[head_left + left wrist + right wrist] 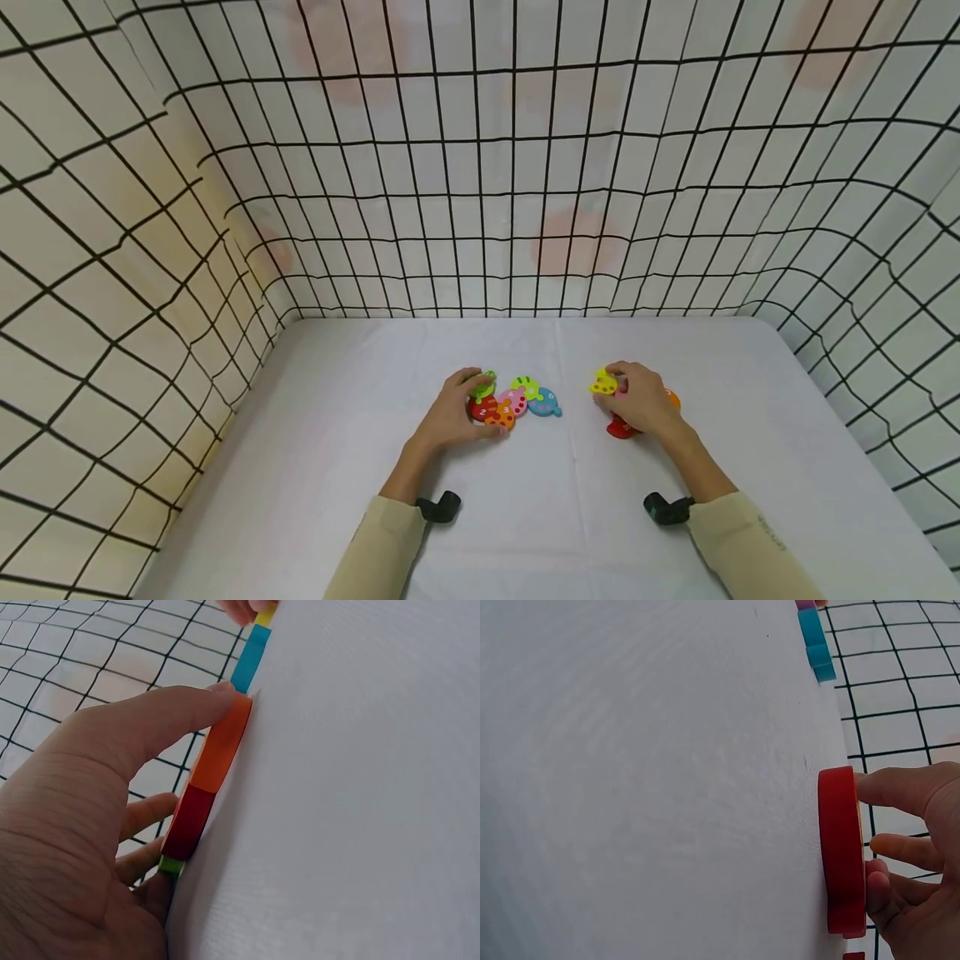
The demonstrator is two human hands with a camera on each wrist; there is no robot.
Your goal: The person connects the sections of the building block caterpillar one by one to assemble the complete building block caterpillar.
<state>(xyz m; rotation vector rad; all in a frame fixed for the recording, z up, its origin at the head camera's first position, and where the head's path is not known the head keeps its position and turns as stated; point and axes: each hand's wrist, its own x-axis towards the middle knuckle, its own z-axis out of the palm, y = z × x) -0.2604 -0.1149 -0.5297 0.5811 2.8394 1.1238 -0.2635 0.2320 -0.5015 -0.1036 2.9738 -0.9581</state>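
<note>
Several flat, numbered animal-shaped puzzle pieces lie joined in a chain on the white table. My left hand [453,410] grips its left end, the thumb on the orange piece [223,746] and the fingertips by the green piece [483,387]. The red piece [189,821] sits between these two. Pink [513,401], lime [526,387] and blue [545,403] pieces continue rightward. My right hand [642,398] pinches a yellow piece [603,383] between thumb and fingers. Beneath that hand lies a loose red piece [841,851], partly covered.
An orange piece [673,400] shows beyond the right hand's far side. The white table [517,517] is walled by a black wire grid [480,167] at the back and both sides. Each wrist wears a small black camera [442,507].
</note>
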